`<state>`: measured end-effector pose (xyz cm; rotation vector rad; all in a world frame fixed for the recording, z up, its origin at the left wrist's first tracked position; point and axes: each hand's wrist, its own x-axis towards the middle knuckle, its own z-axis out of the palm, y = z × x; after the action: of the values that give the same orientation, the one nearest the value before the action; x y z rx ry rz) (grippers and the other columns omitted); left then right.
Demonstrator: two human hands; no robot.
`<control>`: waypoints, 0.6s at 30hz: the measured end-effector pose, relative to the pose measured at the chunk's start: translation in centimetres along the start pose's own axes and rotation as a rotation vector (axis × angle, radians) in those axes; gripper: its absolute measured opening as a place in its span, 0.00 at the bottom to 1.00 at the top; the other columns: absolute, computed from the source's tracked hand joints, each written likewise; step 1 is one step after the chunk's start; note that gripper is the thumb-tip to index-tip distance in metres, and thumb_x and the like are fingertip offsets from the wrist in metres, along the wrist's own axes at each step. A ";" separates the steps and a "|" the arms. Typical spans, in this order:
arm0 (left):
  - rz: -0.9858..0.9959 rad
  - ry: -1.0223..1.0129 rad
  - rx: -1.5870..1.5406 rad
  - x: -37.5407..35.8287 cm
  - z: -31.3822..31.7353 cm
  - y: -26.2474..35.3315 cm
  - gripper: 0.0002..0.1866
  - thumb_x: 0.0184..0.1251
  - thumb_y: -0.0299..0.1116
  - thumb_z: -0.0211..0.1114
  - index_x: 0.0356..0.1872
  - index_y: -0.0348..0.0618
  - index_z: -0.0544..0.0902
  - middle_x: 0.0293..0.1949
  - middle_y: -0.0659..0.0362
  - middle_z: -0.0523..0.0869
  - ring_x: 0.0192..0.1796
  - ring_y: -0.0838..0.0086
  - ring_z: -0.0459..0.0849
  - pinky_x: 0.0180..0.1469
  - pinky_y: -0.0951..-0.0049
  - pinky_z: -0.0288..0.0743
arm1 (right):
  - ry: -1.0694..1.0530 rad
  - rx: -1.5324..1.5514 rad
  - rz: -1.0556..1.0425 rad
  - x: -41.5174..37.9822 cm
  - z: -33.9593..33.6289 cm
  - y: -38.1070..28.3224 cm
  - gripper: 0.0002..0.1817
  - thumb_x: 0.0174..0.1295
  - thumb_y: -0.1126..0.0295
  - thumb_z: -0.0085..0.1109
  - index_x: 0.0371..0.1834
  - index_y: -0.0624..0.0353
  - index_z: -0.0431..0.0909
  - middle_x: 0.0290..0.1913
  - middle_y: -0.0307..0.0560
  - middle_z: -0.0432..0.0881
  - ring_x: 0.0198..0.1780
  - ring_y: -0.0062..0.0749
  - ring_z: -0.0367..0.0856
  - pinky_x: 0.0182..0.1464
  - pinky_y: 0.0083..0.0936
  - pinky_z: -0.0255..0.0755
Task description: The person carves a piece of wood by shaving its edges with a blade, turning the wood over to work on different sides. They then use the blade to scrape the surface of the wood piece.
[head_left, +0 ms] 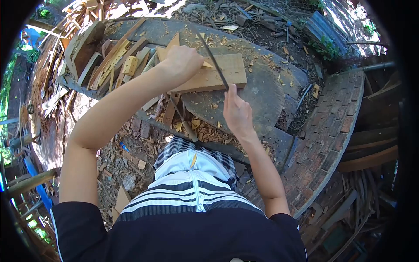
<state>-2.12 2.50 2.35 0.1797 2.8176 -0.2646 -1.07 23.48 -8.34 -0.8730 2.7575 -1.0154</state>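
My left hand (183,63) is closed around a pale piece of wood. One pointed end of the wood piece (173,45) sticks out beyond the knuckles, and a thin tip shows on the right side; the hand covers its middle. Under it lies a thick wooden block (231,72). My right hand (238,111) grips the near end of a long, narrow dark blade (211,56), its handle hidden in the fist. The blade slants up and leftward over the block, close to the wood piece's thin tip.
A wooden-handled tool (187,129) leans at the near edge of the large work slab (262,98). Several cut wood pieces (130,65) crowd its left side. Shavings and scraps are scattered around. A curved brick surface (325,131) runs along the right.
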 end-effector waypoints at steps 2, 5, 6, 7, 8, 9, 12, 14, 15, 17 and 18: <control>0.012 -0.025 0.009 0.9 -0.6 -0.1 0.06 0.57 0.26 0.63 0.34 0.41 0.87 0.33 0.50 0.89 0.37 0.58 0.90 0.36 0.61 0.84 | 0.086 -0.028 -0.062 -0.3 0.0 -0.8 0.14 0.71 0.69 0.50 0.55 0.61 0.67 0.22 0.62 0.80 0.28 0.61 0.82 0.26 0.50 0.74; 0.025 -0.070 0.048 1.6 -0.9 0.5 0.07 0.57 0.27 0.64 0.35 0.42 0.88 0.33 0.50 0.89 0.38 0.59 0.90 0.37 0.62 0.84 | 0.022 -0.136 -0.033 -0.9 3.5 2.3 0.15 0.70 0.68 0.51 0.55 0.62 0.66 0.22 0.62 0.79 0.27 0.61 0.81 0.26 0.50 0.74; 0.036 -0.086 0.087 1.9 -1.2 0.6 0.07 0.57 0.27 0.64 0.34 0.42 0.88 0.34 0.51 0.89 0.38 0.59 0.90 0.37 0.63 0.84 | -0.033 -0.235 -0.006 -0.5 3.8 2.5 0.15 0.70 0.68 0.51 0.55 0.62 0.66 0.22 0.62 0.79 0.26 0.61 0.81 0.25 0.50 0.74; 0.036 -0.077 0.096 2.2 -1.4 0.6 0.07 0.57 0.27 0.64 0.34 0.42 0.88 0.34 0.51 0.89 0.38 0.59 0.90 0.37 0.63 0.84 | -0.020 -0.235 -0.008 -0.2 3.8 2.9 0.15 0.70 0.68 0.51 0.55 0.62 0.66 0.22 0.62 0.79 0.26 0.61 0.81 0.25 0.50 0.74; 0.031 -0.068 0.109 2.3 -1.4 0.7 0.07 0.58 0.27 0.64 0.34 0.42 0.88 0.34 0.51 0.89 0.38 0.59 0.90 0.37 0.63 0.84 | -0.009 -0.152 0.003 -0.3 3.9 3.1 0.15 0.71 0.68 0.50 0.55 0.62 0.65 0.21 0.62 0.79 0.26 0.61 0.81 0.25 0.50 0.74; 0.026 -0.067 0.115 2.3 -1.2 0.7 0.06 0.58 0.28 0.64 0.34 0.43 0.88 0.34 0.51 0.89 0.39 0.60 0.90 0.37 0.63 0.84 | -0.006 -0.068 0.016 -0.3 3.6 2.8 0.15 0.71 0.67 0.50 0.55 0.62 0.64 0.21 0.62 0.79 0.26 0.62 0.81 0.26 0.51 0.74; 0.018 -0.060 0.063 2.2 -1.9 1.1 0.07 0.58 0.27 0.63 0.33 0.43 0.89 0.34 0.52 0.89 0.39 0.61 0.90 0.38 0.64 0.84 | 0.010 0.023 0.022 0.4 0.4 -0.2 0.15 0.71 0.67 0.49 0.55 0.62 0.63 0.21 0.63 0.79 0.26 0.63 0.81 0.27 0.52 0.74; 0.023 -0.100 0.100 2.5 -2.2 2.2 0.07 0.58 0.27 0.63 0.33 0.43 0.89 0.33 0.53 0.89 0.38 0.62 0.90 0.37 0.64 0.84 | 0.018 0.038 0.036 0.3 0.4 -0.3 0.14 0.71 0.67 0.49 0.54 0.62 0.63 0.21 0.63 0.79 0.26 0.64 0.80 0.26 0.53 0.73; 0.019 -0.134 0.140 2.4 -2.3 2.5 0.07 0.58 0.27 0.63 0.33 0.43 0.89 0.33 0.54 0.89 0.38 0.63 0.90 0.37 0.65 0.84 | 0.030 0.054 0.039 0.4 0.5 -0.4 0.13 0.72 0.67 0.49 0.53 0.63 0.63 0.20 0.63 0.79 0.26 0.64 0.80 0.26 0.54 0.72; 0.014 -0.138 0.142 2.3 -2.0 2.7 0.07 0.58 0.27 0.63 0.34 0.43 0.89 0.33 0.54 0.89 0.38 0.63 0.90 0.37 0.65 0.84 | 0.006 -0.001 0.054 -0.3 3.5 2.5 0.13 0.71 0.68 0.49 0.51 0.63 0.63 0.20 0.62 0.78 0.26 0.64 0.80 0.25 0.54 0.71; 0.018 -0.143 0.143 2.3 -2.0 2.9 0.07 0.59 0.27 0.63 0.34 0.44 0.89 0.32 0.55 0.89 0.38 0.63 0.90 0.37 0.65 0.84 | -0.017 -0.059 0.076 -0.2 3.8 2.9 0.12 0.71 0.69 0.50 0.50 0.64 0.62 0.19 0.62 0.77 0.25 0.63 0.79 0.23 0.53 0.70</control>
<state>-4.38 5.93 3.04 0.2091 2.6549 -0.4565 -1.33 23.13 -13.11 -0.7735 2.7962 -0.9153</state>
